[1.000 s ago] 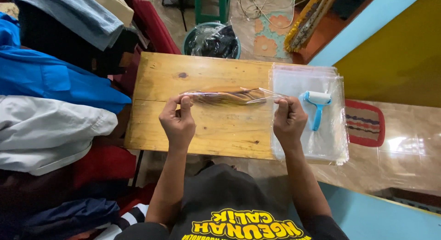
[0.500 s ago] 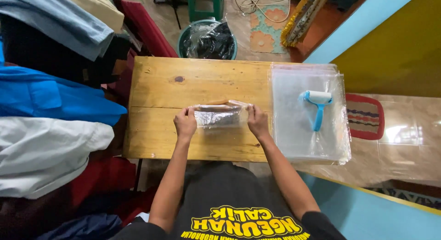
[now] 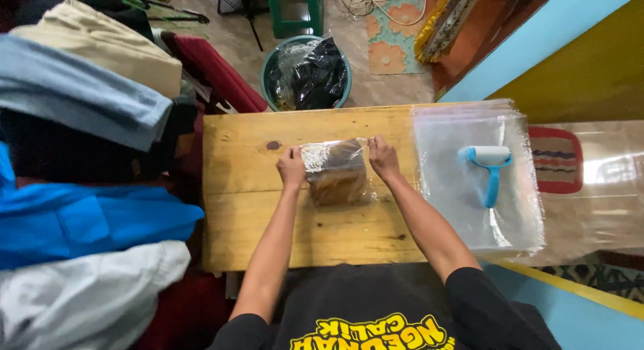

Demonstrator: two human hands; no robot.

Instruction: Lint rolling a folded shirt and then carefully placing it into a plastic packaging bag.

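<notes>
A wooden table [image 3: 255, 216] of pale yellow planks, with a dark knot near its far left corner, carries everything here. Near its middle lies a clear plastic bag [image 3: 335, 170], folded small (the wood shows brown through it), pinned at its far corners by the left hand [image 3: 292, 169] and the right hand [image 3: 382, 157]. On the right end rests a stack of clear plastic bags [image 3: 469, 209], overhanging the edge, with a blue-handled lint roller [image 3: 491, 163] on top.

Home garment-packing spot, clothes piles [image 3: 87, 108], plastic bag stack [image 3: 469, 189], wood table [image 3: 255, 222], tiled floor
</notes>
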